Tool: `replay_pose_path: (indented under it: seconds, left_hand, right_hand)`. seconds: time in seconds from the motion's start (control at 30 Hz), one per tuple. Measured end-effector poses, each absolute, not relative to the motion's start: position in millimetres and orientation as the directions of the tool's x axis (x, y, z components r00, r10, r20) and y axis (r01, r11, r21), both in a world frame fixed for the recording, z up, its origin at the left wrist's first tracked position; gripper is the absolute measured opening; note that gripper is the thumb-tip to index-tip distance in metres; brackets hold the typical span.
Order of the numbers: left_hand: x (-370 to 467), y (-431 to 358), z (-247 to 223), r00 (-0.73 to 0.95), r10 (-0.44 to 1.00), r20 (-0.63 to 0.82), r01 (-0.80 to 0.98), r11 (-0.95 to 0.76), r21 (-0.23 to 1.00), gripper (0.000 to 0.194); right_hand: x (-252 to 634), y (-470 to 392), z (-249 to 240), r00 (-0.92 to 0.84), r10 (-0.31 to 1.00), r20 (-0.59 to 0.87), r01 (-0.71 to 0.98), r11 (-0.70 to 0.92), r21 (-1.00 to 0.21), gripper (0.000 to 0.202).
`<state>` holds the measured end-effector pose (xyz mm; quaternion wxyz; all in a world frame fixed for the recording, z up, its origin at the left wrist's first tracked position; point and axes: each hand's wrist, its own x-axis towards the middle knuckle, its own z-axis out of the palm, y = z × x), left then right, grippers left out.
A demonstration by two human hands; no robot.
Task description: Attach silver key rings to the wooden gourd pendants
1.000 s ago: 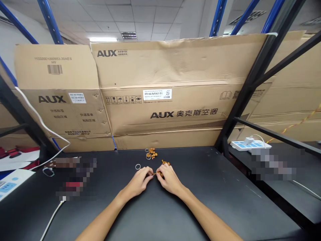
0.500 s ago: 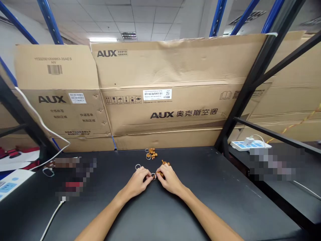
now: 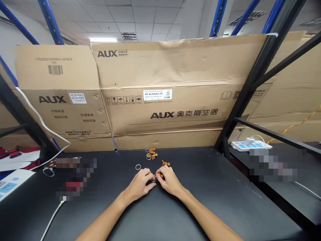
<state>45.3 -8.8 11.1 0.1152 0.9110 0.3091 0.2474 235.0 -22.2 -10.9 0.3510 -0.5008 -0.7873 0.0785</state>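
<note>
Head view: pinching round brown wooden-looking beads (image 3: 162, 175) in the right hand (image 3: 169, 179) at the flat black bench (image 3: 205, 187), likely to steady the thin silver metal ring (image 3: 155, 180) beside the left hand (image 3: 142, 182), grip parted.

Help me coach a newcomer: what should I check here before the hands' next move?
1. Small ring visible between the hands: ok.
2. Right hand holding the beaded charm: ok, charm partly hidden.
3. Left hand gripping the small ring firmly: cannot tell.
4. Small ring fastened to the charm: cannot tell.
5. Loose ring apart from the left hand: ok.
6. Second charm well clear of the right hand: not ok, right beside it.
</note>
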Motion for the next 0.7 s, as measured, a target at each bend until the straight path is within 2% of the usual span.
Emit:
replay_pose_path:
  seconds: [0.17, 0.43, 0.7]
  left_hand:
    - [46.3, -8.9, 9.4, 0.685, 0.627, 0.370, 0.539, -0.778, 0.321, 0.012]
    - [45.1, -4.8, 5.7, 0.640, 0.663, 0.390, 0.574, -0.749, 0.331, 0.016]
    - [43.7, -5.2, 10.0, 0.686, 0.625, 0.373, 0.526, -0.780, 0.340, 0.017]
  right_hand:
    - [234.4, -23.2, -9.4, -0.245, 0.859, 0.449, 0.724, 0.471, -0.505, 0.014]
    - [231.7, -26.9, -7.9, -0.331, 0.829, 0.451, 0.647, 0.547, -0.530, 0.015]
    - [240.6, -17.8, -12.1, -0.224, 0.857, 0.464, 0.729, 0.463, -0.504, 0.014]
